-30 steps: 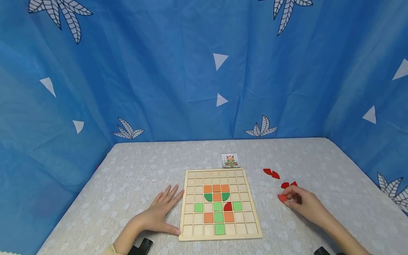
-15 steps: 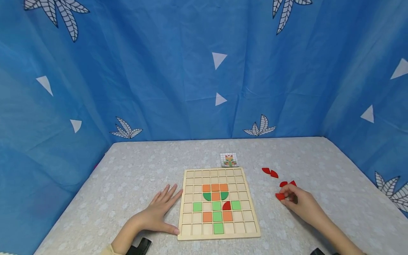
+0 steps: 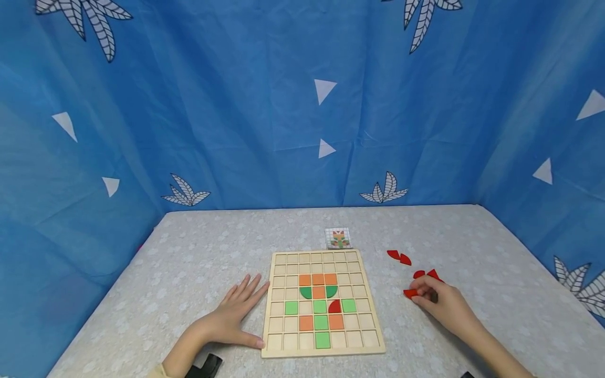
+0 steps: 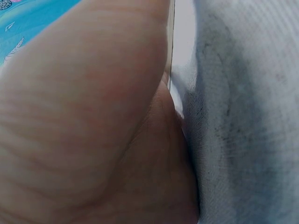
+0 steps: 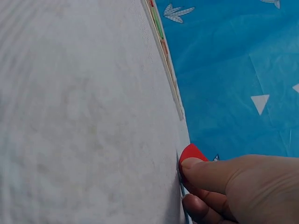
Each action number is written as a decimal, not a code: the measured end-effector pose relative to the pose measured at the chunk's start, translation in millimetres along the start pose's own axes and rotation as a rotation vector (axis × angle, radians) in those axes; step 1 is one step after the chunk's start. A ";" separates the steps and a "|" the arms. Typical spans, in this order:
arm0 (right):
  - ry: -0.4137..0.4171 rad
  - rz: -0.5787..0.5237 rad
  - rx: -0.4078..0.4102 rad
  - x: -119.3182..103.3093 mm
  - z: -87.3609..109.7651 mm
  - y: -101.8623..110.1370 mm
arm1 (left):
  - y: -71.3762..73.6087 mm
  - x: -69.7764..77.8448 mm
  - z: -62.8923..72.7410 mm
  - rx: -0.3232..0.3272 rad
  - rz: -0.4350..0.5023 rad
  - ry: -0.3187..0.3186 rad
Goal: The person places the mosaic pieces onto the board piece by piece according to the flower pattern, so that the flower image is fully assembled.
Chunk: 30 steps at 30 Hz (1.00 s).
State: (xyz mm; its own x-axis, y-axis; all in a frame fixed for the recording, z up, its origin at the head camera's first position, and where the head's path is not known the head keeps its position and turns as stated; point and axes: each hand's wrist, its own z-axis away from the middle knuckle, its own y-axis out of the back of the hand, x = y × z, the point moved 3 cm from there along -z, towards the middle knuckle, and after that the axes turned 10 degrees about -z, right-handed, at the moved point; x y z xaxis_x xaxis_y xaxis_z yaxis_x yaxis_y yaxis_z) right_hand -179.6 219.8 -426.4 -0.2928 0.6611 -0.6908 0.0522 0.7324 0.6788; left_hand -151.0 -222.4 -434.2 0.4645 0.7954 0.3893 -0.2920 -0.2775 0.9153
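A wooden grid board [image 3: 371,336] lies on the table, with orange and light green square tiles, two dark green quarter-round tiles and one red quarter-round tile [image 3: 334,306] in its cells. My left hand [image 3: 231,317] rests flat at the board's left side, fingers spread, its thumb and forefinger tips touching the edge. Right of the board, my right hand [image 3: 446,307] pinches a red quarter-round tile [image 5: 191,151] between thumb and fingers, just over the tabletop. In the left wrist view, the palm [image 4: 84,102] fills much of the picture.
Two red quarter-round tiles [image 3: 394,254] lie right of the board's far corner. Other red tiles [image 3: 418,274] lie just beyond my right hand, partly covered by it. A small pattern card [image 3: 337,238] sits behind the board. A blue curtain [image 3: 264,105] hangs behind the table.
My right hand has drawn the red quarter-round tile slightly left, and the tile has turned in its pinch. My left hand stays at the board's edge. The head view has shifted a little.
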 end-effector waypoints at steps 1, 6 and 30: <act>-0.011 -0.004 -0.001 -0.2 -0.6 -0.2 | 0.4 -0.5 -0.3 0.003 -0.001 -0.002; -0.050 -0.055 -0.015 -1.5 -1.2 -0.1 | -0.1 -1.5 -1.2 0.021 0.001 -0.040; -0.028 -0.457 -0.220 -48.6 -11.0 -32.2 | -1.1 1.1 0.1 0.034 -0.013 -0.025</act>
State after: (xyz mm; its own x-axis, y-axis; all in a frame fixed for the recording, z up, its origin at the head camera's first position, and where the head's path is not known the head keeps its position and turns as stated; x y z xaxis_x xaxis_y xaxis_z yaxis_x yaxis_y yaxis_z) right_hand -177.5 162.2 -412.0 -0.2131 0.2872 -0.9339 -0.2791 0.8981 0.3399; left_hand -150.1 -221.3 -434.8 0.4888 0.7855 0.3795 -0.2575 -0.2858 0.9231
